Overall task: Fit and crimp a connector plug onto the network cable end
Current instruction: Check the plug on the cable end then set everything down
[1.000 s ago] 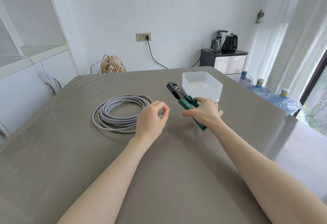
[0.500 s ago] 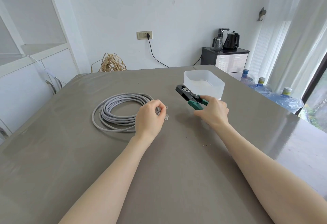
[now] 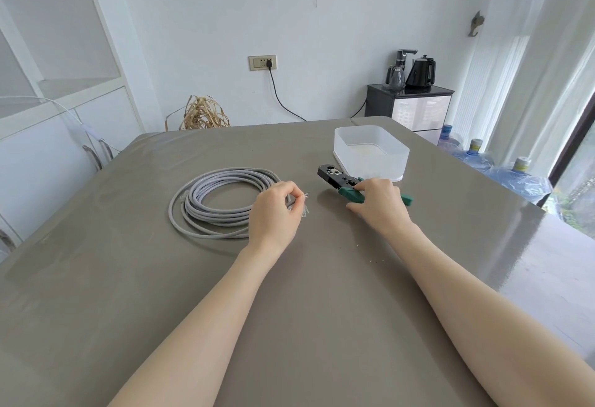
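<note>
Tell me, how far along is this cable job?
Early stage. The left hand pinches the cable end, bare wires showing, so stripping looks done. A clear plug lies just beside it, not yet fitted. The right hand rests on the crimping tool, lying on the table. Fitting and crimping remain.

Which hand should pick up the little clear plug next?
Probably the right hand. The left hand is pinching the cable end, and the clear plug lies on the table beside it. The right would first let go of the crimping tool.

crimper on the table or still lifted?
On the table: the crimper lies flat on the table, right hand over its green handles.
</note>
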A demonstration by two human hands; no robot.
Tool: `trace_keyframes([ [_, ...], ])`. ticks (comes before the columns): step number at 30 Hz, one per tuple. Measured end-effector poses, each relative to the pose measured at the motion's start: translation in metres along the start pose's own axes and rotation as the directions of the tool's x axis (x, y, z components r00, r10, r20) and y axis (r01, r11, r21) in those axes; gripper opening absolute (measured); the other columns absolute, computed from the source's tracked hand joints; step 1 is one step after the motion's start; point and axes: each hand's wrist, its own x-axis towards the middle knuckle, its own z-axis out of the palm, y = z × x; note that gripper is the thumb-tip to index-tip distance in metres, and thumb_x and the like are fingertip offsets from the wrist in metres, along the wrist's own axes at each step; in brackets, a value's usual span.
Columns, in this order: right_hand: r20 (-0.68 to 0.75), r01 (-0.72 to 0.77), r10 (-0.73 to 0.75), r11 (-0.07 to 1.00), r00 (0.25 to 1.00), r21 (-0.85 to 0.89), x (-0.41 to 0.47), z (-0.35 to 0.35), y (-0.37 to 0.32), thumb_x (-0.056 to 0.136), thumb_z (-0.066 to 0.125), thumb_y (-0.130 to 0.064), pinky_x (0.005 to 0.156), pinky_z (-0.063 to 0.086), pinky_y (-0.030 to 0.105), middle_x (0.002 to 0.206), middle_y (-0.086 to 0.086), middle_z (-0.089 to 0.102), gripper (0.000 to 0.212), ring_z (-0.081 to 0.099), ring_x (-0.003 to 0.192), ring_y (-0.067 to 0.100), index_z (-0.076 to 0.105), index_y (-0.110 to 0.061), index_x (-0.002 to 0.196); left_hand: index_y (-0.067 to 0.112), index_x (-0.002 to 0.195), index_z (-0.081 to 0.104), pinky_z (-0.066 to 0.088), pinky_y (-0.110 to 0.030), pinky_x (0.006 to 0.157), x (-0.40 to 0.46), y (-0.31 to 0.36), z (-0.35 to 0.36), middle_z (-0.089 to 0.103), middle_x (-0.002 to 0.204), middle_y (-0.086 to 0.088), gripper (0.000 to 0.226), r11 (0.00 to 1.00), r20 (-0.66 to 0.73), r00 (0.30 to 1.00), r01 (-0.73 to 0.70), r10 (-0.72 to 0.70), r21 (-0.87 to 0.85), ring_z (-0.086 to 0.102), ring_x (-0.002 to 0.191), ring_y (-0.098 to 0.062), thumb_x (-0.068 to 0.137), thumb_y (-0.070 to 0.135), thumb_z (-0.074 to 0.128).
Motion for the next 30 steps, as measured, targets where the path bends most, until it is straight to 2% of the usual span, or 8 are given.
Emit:
trace_keyframes([
  [2,0.001,0.022,-0.022,0.998,1.000,-0.061,0.000,-0.001,0.001,0.082,0.065,-0.019,0.068,0.042,0.034,0.091,0.014,0.065,0.024,0.048,0.076,0.032,0.068,-0.006,0.102,0.014,0.070,0.060,0.041,-0.032,0.060,0.000,0.000,0.000,0.056,0.072,0.009,0.017,1.000,0.001,1.000,0.003,-0.003,-0.004,0.051,0.070,-0.021,0.086,0.016,0.059],
  [6,-0.018,0.054,-0.058,0.980,0.998,-0.190,0.000,-0.003,0.006,0.087,0.061,-0.026,0.064,0.035,0.031,0.099,0.007,0.065,0.022,0.055,0.085,0.032,0.066,-0.010,0.101,0.016,0.068,0.058,0.040,-0.031,0.058,0.000,0.001,0.001,0.054,0.067,0.010,0.018,1.000,0.005,1.000,0.008,-0.008,-0.007,0.049,0.067,-0.021,0.086,0.016,0.058],
  [9,-0.031,0.105,-0.121,0.942,0.992,-0.317,0.001,-0.002,0.011,0.090,0.057,-0.035,0.073,0.033,0.031,0.104,0.001,0.065,0.024,0.056,0.097,0.026,0.066,-0.016,0.102,0.014,0.069,0.060,0.044,-0.034,0.061,0.000,0.000,0.002,0.061,0.073,0.004,0.017,1.000,0.010,1.000,0.015,-0.015,-0.012,0.053,0.069,-0.023,0.086,0.016,0.058],
  [12,-0.010,0.145,-0.165,0.891,0.986,-0.431,0.004,0.000,0.016,0.093,0.050,-0.044,0.086,0.030,0.033,0.111,-0.006,0.064,0.029,0.049,0.107,0.022,0.066,-0.023,0.106,0.018,0.067,0.056,0.042,-0.034,0.060,-0.001,0.000,0.002,0.055,0.069,0.005,0.020,1.000,0.013,1.000,0.016,-0.016,-0.007,0.049,0.067,-0.021,0.086,0.016,0.058],
  [15,-0.012,0.153,-0.180,0.864,0.984,-0.480,0.006,0.001,0.021,0.094,0.045,-0.049,0.089,0.027,0.034,0.115,-0.010,0.062,0.031,0.044,0.111,0.022,0.064,-0.030,0.110,0.017,0.068,0.057,0.043,-0.035,0.062,-0.001,0.001,0.002,0.056,0.070,0.006,0.019,1.000,0.017,1.000,0.023,-0.023,-0.003,0.050,0.067,-0.022,0.086,0.017,0.058],
  [23,-0.031,0.078,-0.106,0.872,0.994,-0.483,0.005,0.004,0.024,0.096,0.038,-0.048,0.095,0.020,0.041,0.118,-0.003,0.054,0.030,0.034,0.116,0.026,0.061,-0.037,0.113,0.014,0.069,0.059,0.049,-0.041,0.067,-0.003,0.001,0.001,0.059,0.071,-0.001,0.018,0.999,0.022,0.999,0.033,-0.033,-0.017,0.053,0.069,-0.025,0.087,0.017,0.058],
  [27,-0.029,0.032,-0.046,0.931,0.999,-0.363,0.002,0.006,0.021,0.091,0.047,-0.032,0.094,0.023,0.041,0.121,0.000,0.052,0.036,0.034,0.117,0.026,0.055,-0.037,0.126,0.015,0.068,0.059,0.050,-0.041,0.070,-0.003,0.001,0.002,0.061,0.071,-0.004,0.018,0.999,0.026,0.999,0.045,-0.044,-0.021,0.053,0.068,-0.026,0.086,0.017,0.058],
  [30,-0.080,0.012,-0.029,0.978,0.996,-0.210,0.001,0.006,0.020,0.084,0.050,-0.014,0.090,0.023,0.039,0.116,-0.001,0.055,0.045,0.037,0.112,0.026,0.059,-0.034,0.124,0.014,0.068,0.060,0.050,-0.040,0.073,-0.003,0.000,0.002,0.060,0.070,-0.004,0.017,0.998,0.032,0.998,0.050,-0.049,-0.026,0.052,0.066,-0.025,0.086,0.016,0.058],
])
